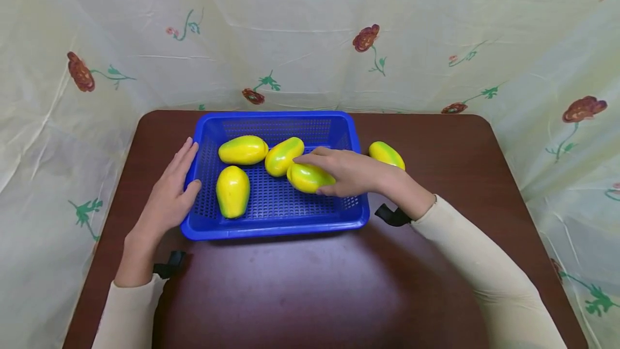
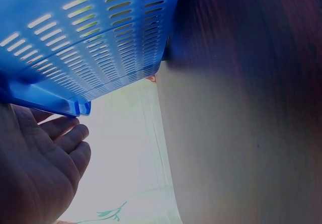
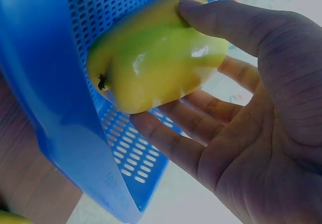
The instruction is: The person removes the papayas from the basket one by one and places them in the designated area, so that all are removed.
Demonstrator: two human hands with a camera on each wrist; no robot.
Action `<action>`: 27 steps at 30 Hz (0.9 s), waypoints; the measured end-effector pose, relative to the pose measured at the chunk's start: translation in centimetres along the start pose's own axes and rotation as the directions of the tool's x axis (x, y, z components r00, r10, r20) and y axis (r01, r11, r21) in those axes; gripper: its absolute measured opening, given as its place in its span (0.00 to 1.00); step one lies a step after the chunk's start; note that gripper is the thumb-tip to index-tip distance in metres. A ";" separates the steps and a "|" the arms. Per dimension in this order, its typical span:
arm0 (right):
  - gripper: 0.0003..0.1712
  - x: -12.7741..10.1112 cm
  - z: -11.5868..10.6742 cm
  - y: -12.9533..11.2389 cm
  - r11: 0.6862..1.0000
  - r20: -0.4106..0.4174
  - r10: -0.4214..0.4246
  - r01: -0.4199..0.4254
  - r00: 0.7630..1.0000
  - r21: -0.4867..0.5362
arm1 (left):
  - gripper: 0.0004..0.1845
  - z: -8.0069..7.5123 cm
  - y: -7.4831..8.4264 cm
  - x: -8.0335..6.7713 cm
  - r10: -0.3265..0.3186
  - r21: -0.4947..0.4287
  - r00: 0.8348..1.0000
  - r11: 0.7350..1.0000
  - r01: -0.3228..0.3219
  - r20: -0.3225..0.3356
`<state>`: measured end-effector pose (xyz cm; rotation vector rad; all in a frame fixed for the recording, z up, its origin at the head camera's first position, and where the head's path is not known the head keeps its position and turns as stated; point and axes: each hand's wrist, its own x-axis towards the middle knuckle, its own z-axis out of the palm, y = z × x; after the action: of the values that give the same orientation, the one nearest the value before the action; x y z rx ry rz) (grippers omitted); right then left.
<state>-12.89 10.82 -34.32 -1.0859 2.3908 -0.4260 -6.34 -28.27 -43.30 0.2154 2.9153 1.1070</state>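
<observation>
Yellow-green fruit (image 1: 308, 177), glossy, held in the right hand (image 1: 356, 172): the right wrist view shows the thumb (image 3: 221, 20) laid over its top and the fingers curled beneath, its dark stem end pointing at the perforated wall; the head view shows only the hand's back covering one end. This fruit lies inside the blue basket (image 1: 271, 228), right of centre, touching a second fruit (image 1: 283, 155). Two more sit to the left (image 1: 243, 149) (image 1: 233, 191); a fifth (image 1: 386, 154) rests on the brown table (image 1: 315, 284) just outside the right wall. Left hand (image 1: 169, 193), fingers straight and together, lies flat against the basket's left rim; its wrist view shows the slotted wall from outside.
</observation>
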 end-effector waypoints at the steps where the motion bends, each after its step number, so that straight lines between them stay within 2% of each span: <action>1: 0.43 0.0 0.0 0.0 1.000 -0.003 0.000 0.000 1.000 0.000 | 0.41 0.0 0.0 0.0 0.000 0.000 1.000 1.000 0.000 0.000; 10: 0.43 -0.3 -0.1 0.1 1.000 -0.037 -0.014 0.014 0.999 0.010 | 0.41 0.0 0.1 -0.2 -0.002 0.008 1.000 1.000 0.002 0.003; 20: 0.42 -0.8 0.0 0.3 0.998 -0.140 -0.043 0.048 0.989 0.029 | 0.41 -0.3 0.0 -0.2 -0.006 0.010 1.000 1.000 0.006 0.006; 27: 0.45 -1.9 0.2 0.1 0.997 -0.197 -0.044 0.055 0.979 0.053 | 0.41 -0.5 0.2 -0.3 0.004 0.021 1.000 1.000 -0.004 0.005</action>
<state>-11.80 12.31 -34.03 -1.1259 2.5067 -0.6429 -6.08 -28.49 -42.78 0.2247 2.9241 1.0755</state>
